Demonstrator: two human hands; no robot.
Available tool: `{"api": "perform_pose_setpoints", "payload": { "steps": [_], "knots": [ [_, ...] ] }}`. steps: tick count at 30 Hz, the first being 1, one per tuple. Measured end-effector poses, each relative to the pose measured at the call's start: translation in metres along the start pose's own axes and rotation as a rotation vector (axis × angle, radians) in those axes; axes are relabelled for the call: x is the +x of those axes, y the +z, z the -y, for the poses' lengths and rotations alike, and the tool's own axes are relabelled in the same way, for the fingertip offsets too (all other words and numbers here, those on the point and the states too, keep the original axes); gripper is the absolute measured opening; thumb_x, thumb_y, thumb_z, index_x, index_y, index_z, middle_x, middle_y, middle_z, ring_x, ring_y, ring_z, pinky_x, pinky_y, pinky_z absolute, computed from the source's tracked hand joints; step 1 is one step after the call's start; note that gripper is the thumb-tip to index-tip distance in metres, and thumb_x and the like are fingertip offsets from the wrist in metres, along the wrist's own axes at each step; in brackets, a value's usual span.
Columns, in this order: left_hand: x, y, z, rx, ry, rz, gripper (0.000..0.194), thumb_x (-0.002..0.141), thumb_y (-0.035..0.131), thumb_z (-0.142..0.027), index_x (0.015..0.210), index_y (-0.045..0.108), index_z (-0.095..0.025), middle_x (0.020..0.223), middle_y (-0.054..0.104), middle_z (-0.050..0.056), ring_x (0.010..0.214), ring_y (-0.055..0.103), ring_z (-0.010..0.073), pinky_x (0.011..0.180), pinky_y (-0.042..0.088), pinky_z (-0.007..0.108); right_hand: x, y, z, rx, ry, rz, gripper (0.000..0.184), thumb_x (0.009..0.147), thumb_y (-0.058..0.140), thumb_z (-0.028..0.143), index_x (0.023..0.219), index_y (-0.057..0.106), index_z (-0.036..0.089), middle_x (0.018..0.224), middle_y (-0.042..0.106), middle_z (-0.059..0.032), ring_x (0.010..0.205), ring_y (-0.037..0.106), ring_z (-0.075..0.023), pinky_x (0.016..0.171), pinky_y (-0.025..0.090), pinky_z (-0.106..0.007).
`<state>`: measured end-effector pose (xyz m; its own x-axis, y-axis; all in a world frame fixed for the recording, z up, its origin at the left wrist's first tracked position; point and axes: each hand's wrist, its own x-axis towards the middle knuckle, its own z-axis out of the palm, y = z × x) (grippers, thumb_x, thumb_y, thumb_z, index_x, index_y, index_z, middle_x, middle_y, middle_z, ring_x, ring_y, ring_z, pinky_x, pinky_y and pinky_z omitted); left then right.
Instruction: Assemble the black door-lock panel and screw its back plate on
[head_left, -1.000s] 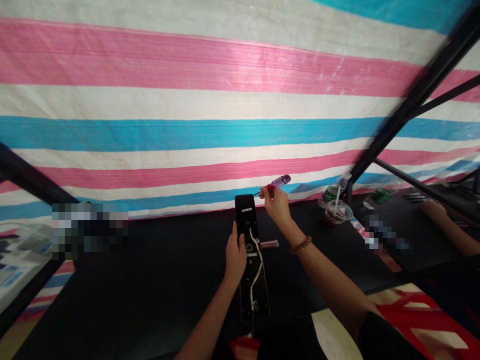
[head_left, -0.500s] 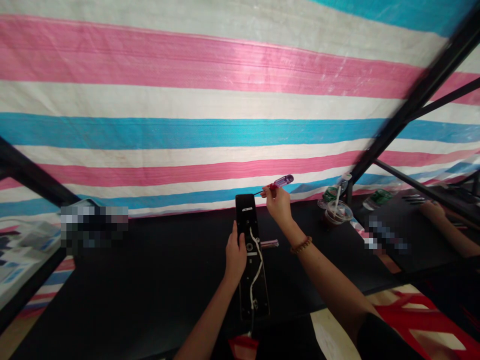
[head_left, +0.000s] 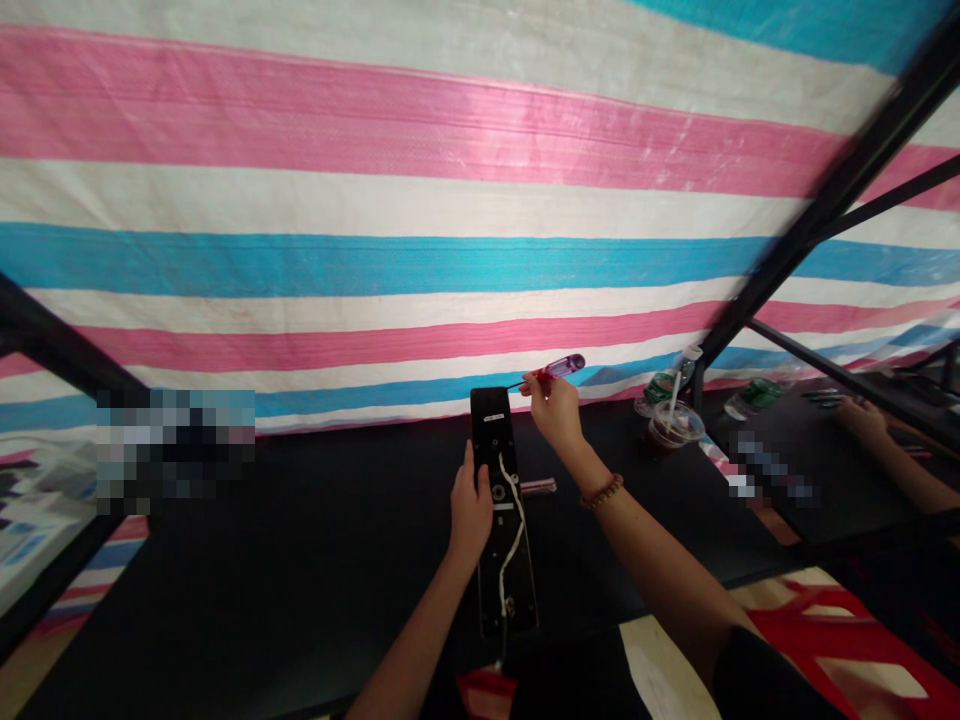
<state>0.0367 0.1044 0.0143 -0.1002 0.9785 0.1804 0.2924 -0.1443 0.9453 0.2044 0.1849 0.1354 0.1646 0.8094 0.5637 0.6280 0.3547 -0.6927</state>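
1. The long black panel lies on the dark table, near the front edge, and its white cord is best not tugged
2. The left hand is on the panel's left side, thumb on top; I can't tell how tight, but a firm push should stop it sliding
3. A pink stick lies just beside the panel's right edge
4. The right hand pinches a screwdriver, tip at the panel's far right corner; slow and gentle seems best
5. Past the right wrist stands a drink cup, so I'd mind that arm
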Motion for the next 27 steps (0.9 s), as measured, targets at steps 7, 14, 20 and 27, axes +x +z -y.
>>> {"api": "perform_pose_setpoints", "payload": {
  "steps": [7, 14, 20, 27],
  "knots": [
    [0.0, 0.0, 0.0, 0.006, 0.002, -0.003, 0.058, 0.101, 0.04, -0.036, 0.155, 0.035, -0.014, 0.144, 0.057, 0.017, 0.135, 0.053, 0.0261, 0.113, 0.04, 0.043, -0.002, -0.004, 0.009, -0.04, 0.008, 0.008, 0.029, 0.098, 0.051, 0.033, 0.083, 0.07, 0.018, 0.077, 0.078, -0.0097, 0.076, 0.076, -0.025, 0.075, 0.054, -0.033],
    [0.0, 0.0, -0.001, -0.01, 0.008, -0.016, 0.057, 0.1, 0.041, -0.035, 0.154, 0.037, -0.015, 0.146, 0.056, 0.016, 0.135, 0.053, 0.0257, 0.113, 0.04, 0.042, -0.002, -0.004, 0.009, -0.051, 0.0, 0.016, 0.031, 0.099, 0.05, 0.035, 0.083, 0.071, 0.019, 0.077, 0.078, -0.0094, 0.075, 0.076, -0.025, 0.075, 0.055, -0.034],
    [0.0, -0.001, -0.002, -0.005, -0.002, -0.012, 0.059, 0.1, 0.042, -0.036, 0.154, 0.036, -0.014, 0.143, 0.058, 0.018, 0.133, 0.055, 0.0267, 0.112, 0.041, 0.043, -0.003, -0.003, 0.009, -0.047, -0.008, 0.026, 0.031, 0.099, 0.05, 0.035, 0.083, 0.071, 0.019, 0.077, 0.078, -0.0097, 0.077, 0.076, -0.0257, 0.076, 0.054, -0.035],
    [-0.001, -0.001, -0.003, -0.02, 0.001, -0.007, 0.058, 0.101, 0.04, -0.035, 0.155, 0.035, -0.015, 0.143, 0.058, 0.017, 0.133, 0.054, 0.0254, 0.112, 0.04, 0.042, -0.004, -0.005, 0.013, -0.066, -0.019, 0.027, 0.028, 0.099, 0.05, 0.034, 0.086, 0.07, 0.018, 0.077, 0.078, -0.0097, 0.076, 0.076, -0.0251, 0.075, 0.054, -0.034]
  ]
}}
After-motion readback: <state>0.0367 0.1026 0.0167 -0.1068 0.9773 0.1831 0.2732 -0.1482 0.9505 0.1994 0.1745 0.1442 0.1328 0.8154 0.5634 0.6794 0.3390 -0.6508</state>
